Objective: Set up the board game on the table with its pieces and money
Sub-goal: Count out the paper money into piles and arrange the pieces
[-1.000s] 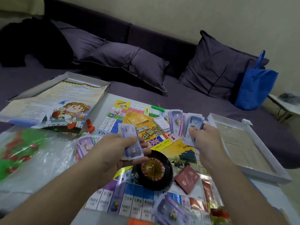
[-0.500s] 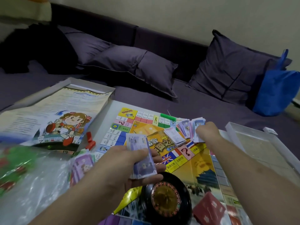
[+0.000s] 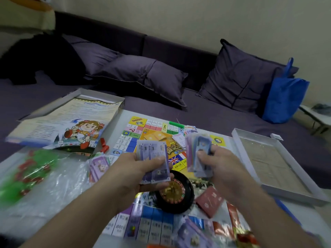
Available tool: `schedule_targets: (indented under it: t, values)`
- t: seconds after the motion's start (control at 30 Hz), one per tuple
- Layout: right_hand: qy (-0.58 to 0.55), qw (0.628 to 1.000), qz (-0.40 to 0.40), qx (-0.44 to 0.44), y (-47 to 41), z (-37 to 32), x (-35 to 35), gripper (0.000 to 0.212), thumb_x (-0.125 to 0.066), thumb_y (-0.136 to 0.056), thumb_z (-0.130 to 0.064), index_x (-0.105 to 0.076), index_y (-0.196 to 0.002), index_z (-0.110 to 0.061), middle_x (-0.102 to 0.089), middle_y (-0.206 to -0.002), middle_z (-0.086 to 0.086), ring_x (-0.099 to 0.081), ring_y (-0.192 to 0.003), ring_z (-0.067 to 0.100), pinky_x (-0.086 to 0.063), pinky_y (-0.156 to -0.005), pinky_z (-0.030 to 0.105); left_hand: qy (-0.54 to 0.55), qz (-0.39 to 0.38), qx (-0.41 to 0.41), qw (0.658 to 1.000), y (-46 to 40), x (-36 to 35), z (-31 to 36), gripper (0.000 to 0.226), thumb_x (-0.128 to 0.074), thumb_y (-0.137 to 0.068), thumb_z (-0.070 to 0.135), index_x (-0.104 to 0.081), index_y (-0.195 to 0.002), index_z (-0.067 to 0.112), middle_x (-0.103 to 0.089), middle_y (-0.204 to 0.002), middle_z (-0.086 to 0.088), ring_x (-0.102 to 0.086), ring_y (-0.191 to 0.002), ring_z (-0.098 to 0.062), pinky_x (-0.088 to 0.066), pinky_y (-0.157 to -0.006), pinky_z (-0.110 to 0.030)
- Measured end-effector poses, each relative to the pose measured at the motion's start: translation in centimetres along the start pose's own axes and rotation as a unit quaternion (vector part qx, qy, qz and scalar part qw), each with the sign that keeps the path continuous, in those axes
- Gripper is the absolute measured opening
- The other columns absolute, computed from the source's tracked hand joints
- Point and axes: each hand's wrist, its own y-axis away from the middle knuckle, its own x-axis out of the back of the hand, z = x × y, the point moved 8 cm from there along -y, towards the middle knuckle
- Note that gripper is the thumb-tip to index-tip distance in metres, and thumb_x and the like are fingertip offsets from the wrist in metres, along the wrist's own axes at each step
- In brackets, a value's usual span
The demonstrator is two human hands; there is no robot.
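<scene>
Left hand [image 3: 141, 169] pinches a stack of purple play money [image 3: 154, 161] just above the black spinner wheel [image 3: 174, 192]. Right hand [image 3: 217, 163] grips a fan of mixed bills [image 3: 198, 154], up and to the right of the wheel. The wheel sits on the colorful game board [image 3: 136, 133]. A red card pack [image 3: 209, 200] lies just right of the wheel, and more purple money [image 3: 99, 166] lies to its left
</scene>
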Motion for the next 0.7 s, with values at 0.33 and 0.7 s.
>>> schedule_targets:
  t: [0.33, 0.7]
  values:
    - [0.069, 0.996, 0.047, 0.032, 8.5, 1.4, -4.5, 0.018, -0.059, -0.106, -0.014, -0.072, -0.107, -0.026, -0.079, -0.094, -0.001, -0.077, -0.089, 0.019, -0.064, -0.082, 0.044, 0.002, -0.069, 0.004, 0.998, 6.2, -0.5, -1.6, 0.024, -0.059, -0.101, 0.008, -0.061, -0.121, -0.007, -0.076, -0.106, -0.027, -0.077, -0.100, -0.040, -0.063, -0.084, -0.048]
    - [0.140, 0.984, 0.056, 0.097, 9.0, 0.8, -6.8, 0.016, -0.060, -0.105, -0.021, -0.066, -0.105, -0.036, -0.074, -0.096, -0.008, -0.072, -0.084, 0.002, -0.059, -0.062, 0.022, -0.101, -0.006, -0.052, 0.993, 7.3, 2.7, -1.2, 0.019, -0.069, -0.096, 0.013, -0.071, -0.110, 0.001, -0.080, -0.098, -0.017, -0.079, -0.092, -0.032, -0.067, -0.076, -0.045]
